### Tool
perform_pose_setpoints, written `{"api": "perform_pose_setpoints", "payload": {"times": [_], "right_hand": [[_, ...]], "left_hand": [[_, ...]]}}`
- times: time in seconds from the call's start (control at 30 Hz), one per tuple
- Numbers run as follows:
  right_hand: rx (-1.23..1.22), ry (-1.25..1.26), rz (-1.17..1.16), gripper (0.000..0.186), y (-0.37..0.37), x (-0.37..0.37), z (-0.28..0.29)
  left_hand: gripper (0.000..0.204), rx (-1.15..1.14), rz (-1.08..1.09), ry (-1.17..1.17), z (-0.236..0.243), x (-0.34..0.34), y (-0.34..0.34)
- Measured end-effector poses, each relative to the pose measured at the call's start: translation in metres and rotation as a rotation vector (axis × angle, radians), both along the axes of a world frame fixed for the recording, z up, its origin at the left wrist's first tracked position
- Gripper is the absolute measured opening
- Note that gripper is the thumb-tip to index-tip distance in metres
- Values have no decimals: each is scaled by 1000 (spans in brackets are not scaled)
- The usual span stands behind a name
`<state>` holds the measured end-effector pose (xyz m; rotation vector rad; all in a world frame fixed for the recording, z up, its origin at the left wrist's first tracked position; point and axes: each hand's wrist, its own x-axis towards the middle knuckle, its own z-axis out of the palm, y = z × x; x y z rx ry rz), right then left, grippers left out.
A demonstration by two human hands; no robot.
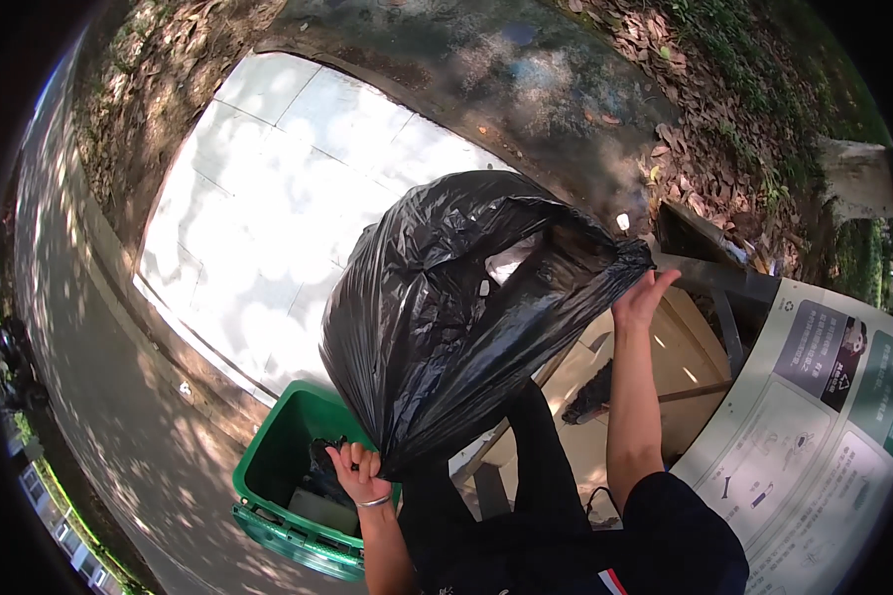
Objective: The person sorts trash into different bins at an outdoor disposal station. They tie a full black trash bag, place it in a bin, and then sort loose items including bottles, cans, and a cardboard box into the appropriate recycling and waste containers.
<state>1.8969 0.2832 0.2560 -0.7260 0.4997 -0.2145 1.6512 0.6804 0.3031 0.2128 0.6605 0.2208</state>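
A big black garbage bag (446, 288) hangs puffed out in front of me, its mouth stretched between my hands. Through the opening I see something white inside and a brownish inner wall. My left hand (359, 471), with a bracelet on the wrist, is closed around the bag's gathered edge, low and over the green bin (293, 416). Farther off to the right, my right hand (647, 296) grips the other corner of the rim, one finger or thumb sticking out. Dark plastic and a greyish thing lie within the bin.
Pale paving tiles (278, 208) lie beyond the bag, with dirt and dry leaves (685, 149) past them. To the right stands a printed sign panel (814, 426) beside a dark metal frame. Flattened brown cardboard (685, 347) is under my right arm. A road (79, 288) runs along the left.
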Motion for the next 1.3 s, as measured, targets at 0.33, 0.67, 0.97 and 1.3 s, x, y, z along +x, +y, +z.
{"api": "perform_pose_setpoints", "payload": {"times": [0.33, 0.67, 0.97, 1.3], "right_hand": [[-719, -120, 423, 49, 64, 76, -25], [-133, -234, 272, 23, 115, 90, 20], [-1466, -789, 1153, 24, 147, -67, 10], [-1833, -1034, 1114, 9, 123, -12, 68]], "left_hand": [[43, 246, -185, 235, 14, 11, 1], [43, 594, -493, 118, 26, 73, -27], [23, 986, -578, -289, -3, 152, -107], [12, 1507, -825, -324, -73, 197, -129]]}}
